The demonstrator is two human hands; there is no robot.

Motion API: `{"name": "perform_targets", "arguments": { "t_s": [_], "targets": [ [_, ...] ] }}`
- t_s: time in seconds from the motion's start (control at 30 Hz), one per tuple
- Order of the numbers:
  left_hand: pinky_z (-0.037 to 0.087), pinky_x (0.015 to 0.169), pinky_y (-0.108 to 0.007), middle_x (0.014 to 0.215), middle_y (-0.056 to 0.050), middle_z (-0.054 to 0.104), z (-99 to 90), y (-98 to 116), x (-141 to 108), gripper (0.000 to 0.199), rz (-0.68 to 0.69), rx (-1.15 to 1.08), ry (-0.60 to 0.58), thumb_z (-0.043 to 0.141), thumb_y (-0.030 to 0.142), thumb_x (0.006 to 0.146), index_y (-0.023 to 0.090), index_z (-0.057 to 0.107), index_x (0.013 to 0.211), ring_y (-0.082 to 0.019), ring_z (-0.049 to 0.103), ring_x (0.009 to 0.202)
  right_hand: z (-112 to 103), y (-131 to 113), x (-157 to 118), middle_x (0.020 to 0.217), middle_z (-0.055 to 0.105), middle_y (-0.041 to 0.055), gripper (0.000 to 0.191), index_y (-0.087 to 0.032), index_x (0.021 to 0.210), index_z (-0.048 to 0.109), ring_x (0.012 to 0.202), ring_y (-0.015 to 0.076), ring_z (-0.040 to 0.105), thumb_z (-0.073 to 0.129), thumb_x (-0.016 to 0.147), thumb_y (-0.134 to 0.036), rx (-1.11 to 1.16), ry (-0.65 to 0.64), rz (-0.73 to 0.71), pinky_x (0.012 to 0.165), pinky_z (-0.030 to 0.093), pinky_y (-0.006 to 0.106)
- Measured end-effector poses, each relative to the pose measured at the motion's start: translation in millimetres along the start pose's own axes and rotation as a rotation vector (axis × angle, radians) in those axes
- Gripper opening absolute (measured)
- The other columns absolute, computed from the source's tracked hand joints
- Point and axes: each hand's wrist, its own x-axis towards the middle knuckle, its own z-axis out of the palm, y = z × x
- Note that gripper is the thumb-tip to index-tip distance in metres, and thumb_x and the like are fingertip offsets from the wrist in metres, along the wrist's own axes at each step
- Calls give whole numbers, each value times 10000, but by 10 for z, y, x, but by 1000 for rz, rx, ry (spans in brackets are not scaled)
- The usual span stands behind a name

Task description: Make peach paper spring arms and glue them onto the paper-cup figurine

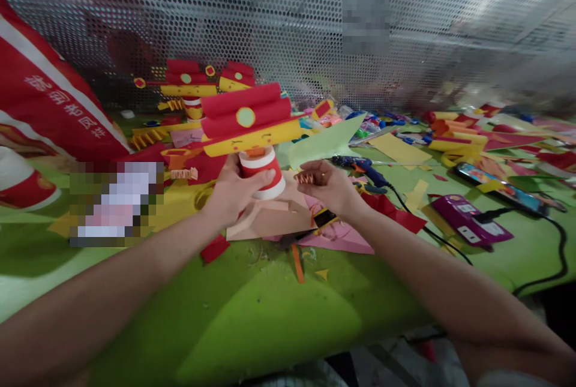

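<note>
My left hand [234, 192] is wrapped round a red and white paper cup [263, 176], the body of a paper figure. On the cup sits a yellow rolled-paper head [252, 138] with a drawn face and a red hat [238, 111]; a yellow and red tag [323, 110] sticks out at its right. Just right of the cup, my right hand [330, 189] pinches a small folded paper spring [303, 178] of orange-tan colour. A similar paper spring [183, 173] shows to the left of the figure. Tan paper [274, 219] lies beneath my hands.
Finished-looking paper figures [189, 84] stand behind. A blue glue gun [360, 168] with its cable lies right of my right hand. Farther right are a purple power strip [470, 219] and a phone [499, 186]. A red bag [54, 93] stands left; perforated metal [270, 21] forms the back.
</note>
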Motion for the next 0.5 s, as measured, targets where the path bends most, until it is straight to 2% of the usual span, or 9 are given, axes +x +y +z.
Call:
{"name": "perform_targets", "arguments": {
  "t_s": [0.13,0.23,0.33,0.4,0.5],
  "targets": [
    [525,702,-306,809,28,649,-17,152,43,406,-30,-21,76,736,103,547,214,556,894,-175,622,786,-73,-54,-8,827,675,35,311,-177,926,583,806,192,618,619,629,-94,-613,-106,-43,737,455,323],
    [530,668,-296,716,35,634,-53,138,58,381,-70,-9,67,716,102,576,213,576,914,-163,623,709,-46,-94,-36,879,680,65,308,-161,983,611,848,218,611,595,680,-106,-886,-226,-96,743,443,324],
    [528,636,-283,658,38,620,-78,96,65,376,-89,28,75,707,96,579,206,585,918,-151,618,645,-5,-107,-52,969,680,99,312,-148,1029,617,896,245,603,590,718,-160,-989,-315,-166,765,440,343],
    [523,604,-267,662,34,627,-84,77,67,378,-92,44,95,710,101,574,205,587,916,-142,611,615,-23,-125,-44,1046,666,110,297,-150,1027,624,948,254,593,592,740,-218,-968,-334,-228,797,437,354],
    [518,579,-255,689,27,640,-82,65,66,378,-110,48,107,723,124,570,206,587,912,-138,609,610,-181,-190,6,984,682,90,219,-166,922,655,904,220,611,534,795,-298,-864,-233,-251,750,450,314]
  ]
}}
